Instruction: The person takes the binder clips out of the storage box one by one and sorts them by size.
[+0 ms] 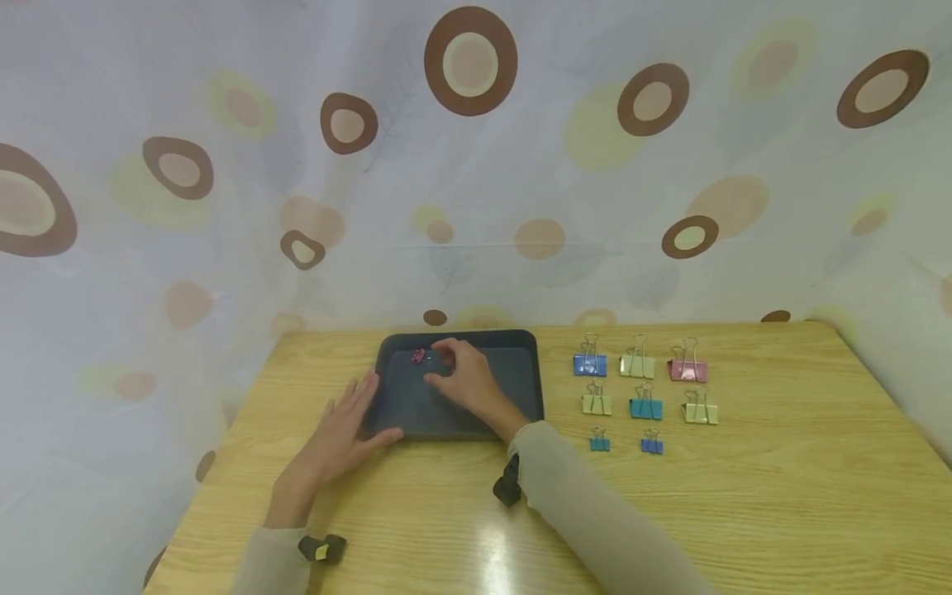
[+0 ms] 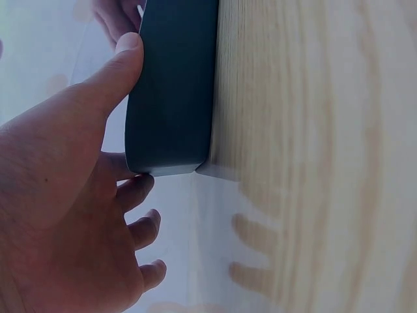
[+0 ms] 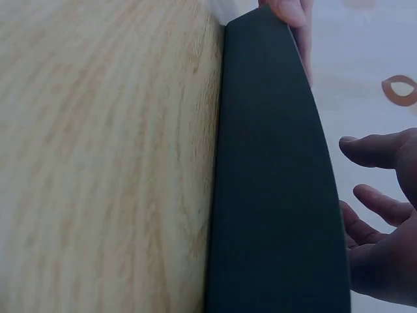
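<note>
Your right hand (image 1: 464,382) hovers in the tray, fingers loosely curled and empty, just beside the small pink clip.

Your right grip holds nothing; the pink clip (image 1: 418,356) lies at its 10 o'clock, at the tray's (image 1: 521,388) far left. Your left hand (image 1: 344,431) lies flat and relaxed on the bench (image 1: 781,496), thumb against the tray's near-left corner. By my reading, one clip is in the tray and eight clips (image 1: 645,388) wait in rows at 3 o'clock.
</note>
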A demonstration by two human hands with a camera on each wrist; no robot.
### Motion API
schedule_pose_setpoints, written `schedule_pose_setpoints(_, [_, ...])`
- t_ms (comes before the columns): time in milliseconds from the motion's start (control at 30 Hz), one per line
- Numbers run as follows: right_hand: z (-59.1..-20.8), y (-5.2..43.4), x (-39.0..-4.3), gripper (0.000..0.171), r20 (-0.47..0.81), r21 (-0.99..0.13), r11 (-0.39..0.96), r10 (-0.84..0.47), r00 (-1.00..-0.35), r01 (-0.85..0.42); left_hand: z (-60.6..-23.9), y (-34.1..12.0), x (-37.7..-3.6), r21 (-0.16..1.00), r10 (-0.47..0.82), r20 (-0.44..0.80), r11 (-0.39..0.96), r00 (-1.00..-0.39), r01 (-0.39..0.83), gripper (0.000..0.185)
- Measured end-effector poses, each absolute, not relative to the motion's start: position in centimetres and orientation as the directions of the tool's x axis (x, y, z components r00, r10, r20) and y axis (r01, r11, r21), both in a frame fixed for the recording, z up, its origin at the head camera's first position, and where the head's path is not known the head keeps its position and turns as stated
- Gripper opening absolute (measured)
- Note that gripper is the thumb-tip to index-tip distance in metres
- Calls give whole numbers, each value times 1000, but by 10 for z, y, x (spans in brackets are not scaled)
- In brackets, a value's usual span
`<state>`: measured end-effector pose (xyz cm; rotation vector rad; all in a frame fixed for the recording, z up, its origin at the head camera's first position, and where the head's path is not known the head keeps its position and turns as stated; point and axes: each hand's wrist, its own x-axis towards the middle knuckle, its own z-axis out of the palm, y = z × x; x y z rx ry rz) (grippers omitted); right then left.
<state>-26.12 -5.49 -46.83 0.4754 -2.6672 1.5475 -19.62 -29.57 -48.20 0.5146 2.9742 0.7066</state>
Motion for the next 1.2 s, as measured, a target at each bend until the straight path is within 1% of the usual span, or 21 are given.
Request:
schedule_pose_setpoints(167, [-472, -65, -276, 49, 127, -826, 510, -249, -960, -242, -482, -296, -197, 449, 331, 38, 837, -943, 312, 100])
schedule_pose_setpoints(300, [-473, -72, -284, 49, 117, -821, 522, -240, -964, -230, -482, -297, -196, 455, 336, 49, 831, -940, 321, 100])
schedule_pose_setpoints(700, [-480, -91, -295, 49, 80, -786, 583, -231, -970, -204, -482, -297, -195, 466, 342, 59, 821, -938, 329, 98])
schedule_pose_setpoints(833, [-485, -96, -300, 41, 118, -763, 600, -235, -965, -240, -483, -297, -197, 462, 342, 58, 824, -938, 329, 99])
schedule_pose_setpoints(967, [-489, -98, -304, 21, 178, -727, 617, -255, -950, -301, -484, -297, -197, 456, 340, 53, 828, -939, 326, 100])
schedule_pose_setpoints(1067, [-492, -98, -306, 11, 207, -705, 625, -271, -940, -335, -484, -297, -197, 460, 339, 51, 827, -939, 323, 100])
schedule_pose_setpoints(1200, [-494, -98, -307, 10, 214, -714, 607, -288, -934, -350, -483, -298, -197, 466, 339, 51, 824, -940, 322, 100])
